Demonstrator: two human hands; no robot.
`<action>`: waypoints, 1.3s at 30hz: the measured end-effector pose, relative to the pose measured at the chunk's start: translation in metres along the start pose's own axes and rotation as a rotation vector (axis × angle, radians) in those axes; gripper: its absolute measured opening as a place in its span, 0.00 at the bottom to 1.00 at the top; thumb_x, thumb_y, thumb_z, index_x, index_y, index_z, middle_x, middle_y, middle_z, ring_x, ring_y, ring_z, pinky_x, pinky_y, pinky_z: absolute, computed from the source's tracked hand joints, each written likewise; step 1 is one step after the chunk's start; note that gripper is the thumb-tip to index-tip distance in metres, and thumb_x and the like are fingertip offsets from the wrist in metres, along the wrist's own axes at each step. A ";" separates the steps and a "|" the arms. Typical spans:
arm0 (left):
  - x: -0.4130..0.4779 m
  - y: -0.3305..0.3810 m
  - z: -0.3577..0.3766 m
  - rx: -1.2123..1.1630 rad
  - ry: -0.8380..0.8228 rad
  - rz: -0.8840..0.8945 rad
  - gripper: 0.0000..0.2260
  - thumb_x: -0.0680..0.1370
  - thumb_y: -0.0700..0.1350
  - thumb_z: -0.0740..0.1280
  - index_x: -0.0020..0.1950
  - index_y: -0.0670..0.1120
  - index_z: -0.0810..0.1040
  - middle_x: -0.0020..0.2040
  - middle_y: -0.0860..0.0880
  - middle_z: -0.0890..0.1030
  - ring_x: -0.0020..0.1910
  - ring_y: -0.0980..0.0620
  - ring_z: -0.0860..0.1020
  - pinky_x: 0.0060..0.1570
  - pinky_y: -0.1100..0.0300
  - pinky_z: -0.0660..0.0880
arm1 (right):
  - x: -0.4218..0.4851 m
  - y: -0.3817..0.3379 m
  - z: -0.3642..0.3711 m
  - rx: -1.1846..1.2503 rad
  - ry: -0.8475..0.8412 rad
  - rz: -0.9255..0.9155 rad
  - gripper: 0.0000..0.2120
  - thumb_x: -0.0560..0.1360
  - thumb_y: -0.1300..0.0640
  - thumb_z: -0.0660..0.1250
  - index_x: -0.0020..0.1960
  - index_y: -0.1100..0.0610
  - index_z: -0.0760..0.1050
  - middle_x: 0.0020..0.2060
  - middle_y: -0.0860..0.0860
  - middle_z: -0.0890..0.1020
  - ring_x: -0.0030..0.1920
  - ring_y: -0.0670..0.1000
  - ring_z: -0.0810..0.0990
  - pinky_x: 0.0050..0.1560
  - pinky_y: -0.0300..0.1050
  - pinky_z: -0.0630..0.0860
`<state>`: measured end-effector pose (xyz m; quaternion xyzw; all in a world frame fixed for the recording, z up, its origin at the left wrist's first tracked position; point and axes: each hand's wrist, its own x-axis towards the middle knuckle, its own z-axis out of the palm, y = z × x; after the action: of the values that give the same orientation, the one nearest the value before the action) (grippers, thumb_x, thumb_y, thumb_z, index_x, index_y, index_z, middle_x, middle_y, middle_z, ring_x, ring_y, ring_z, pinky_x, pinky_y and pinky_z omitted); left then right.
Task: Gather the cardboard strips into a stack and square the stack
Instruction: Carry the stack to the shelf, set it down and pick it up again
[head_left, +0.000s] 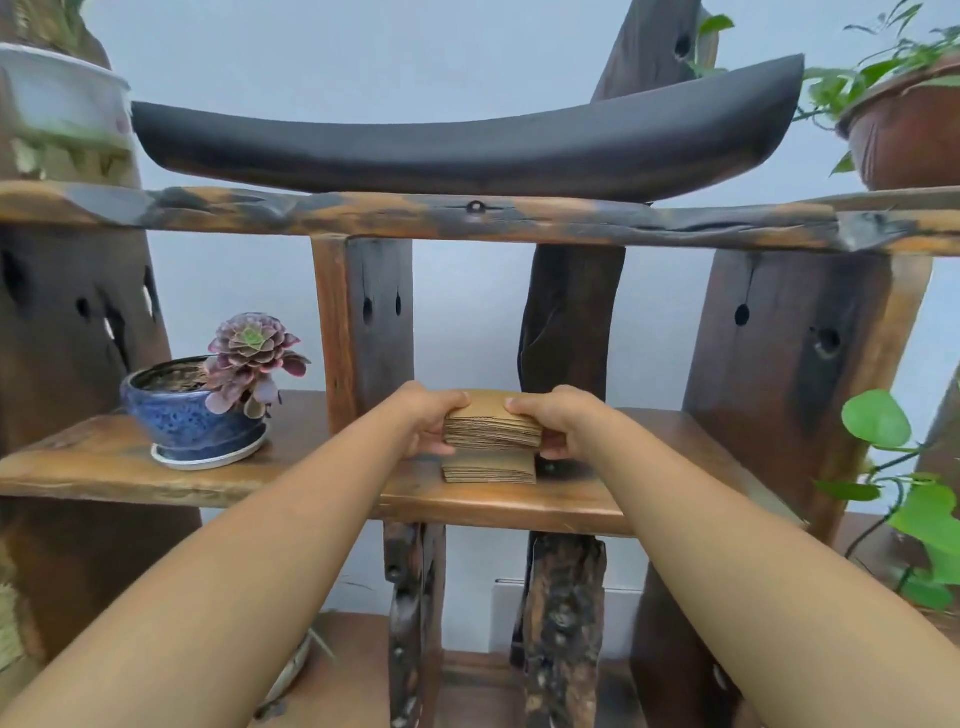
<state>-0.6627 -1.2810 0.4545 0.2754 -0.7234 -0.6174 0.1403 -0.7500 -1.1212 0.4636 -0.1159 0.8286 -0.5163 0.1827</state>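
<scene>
Both forearms reach in from the bottom corners and meet near the centre of the view, where the left hand (423, 418) and the right hand (553, 421) clamp an upper stack of cardboard strips (492, 427) from either end, thumbs lying on its top face and fingers curled out of sight beneath it. That bundle is held above a lower stack of cardboard strips (489, 466), which rests on the wooden shelf (322, 467); whether the two bundles touch is hard to tell, since the gap between them lies in shadow. The far edge of the held bundle is hidden by the thumbs, and the strips' count cannot be made out. No writing or label can be read on anything. At 9 o'clock from the stacks a blue glazed pot (189, 410) on a white saucer (208, 457) holds a purple-green succulent (252, 358). At 12 o'clock, on the upper shelf (467, 218), lies a long dark curved object (467, 150). The rack is rough, dark, knotted timber with holes in its uprights, set against a pale wall. A blurred white pot (57, 93) is cut off at 10 o'clock, a brown pot (909, 135) at 2 o'clock, and green leaves (878, 421) at 3 o'clock.
</scene>
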 end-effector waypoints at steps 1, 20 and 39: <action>0.003 -0.001 0.000 0.028 0.002 -0.011 0.15 0.77 0.47 0.73 0.54 0.41 0.71 0.42 0.44 0.82 0.39 0.49 0.83 0.28 0.56 0.83 | 0.003 0.002 0.001 -0.047 0.000 0.017 0.16 0.72 0.45 0.74 0.44 0.54 0.72 0.44 0.54 0.83 0.44 0.52 0.82 0.39 0.47 0.79; 0.005 0.019 0.005 0.379 -0.190 -0.374 0.32 0.82 0.56 0.60 0.76 0.35 0.61 0.66 0.33 0.76 0.62 0.34 0.79 0.61 0.38 0.78 | 0.000 0.002 0.008 -0.531 0.014 0.059 0.30 0.75 0.34 0.63 0.59 0.60 0.75 0.50 0.59 0.84 0.46 0.57 0.86 0.53 0.53 0.84; -0.011 -0.006 0.001 -0.218 -0.197 -0.286 0.16 0.78 0.36 0.69 0.65 0.39 0.72 0.56 0.41 0.81 0.59 0.41 0.80 0.65 0.42 0.73 | 0.004 0.035 0.021 0.433 -0.113 0.072 0.31 0.74 0.58 0.76 0.72 0.62 0.66 0.58 0.62 0.82 0.47 0.58 0.86 0.32 0.50 0.84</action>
<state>-0.6530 -1.2742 0.4498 0.2968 -0.6162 -0.7295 0.0086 -0.7446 -1.1243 0.4228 -0.0732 0.6903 -0.6682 0.2677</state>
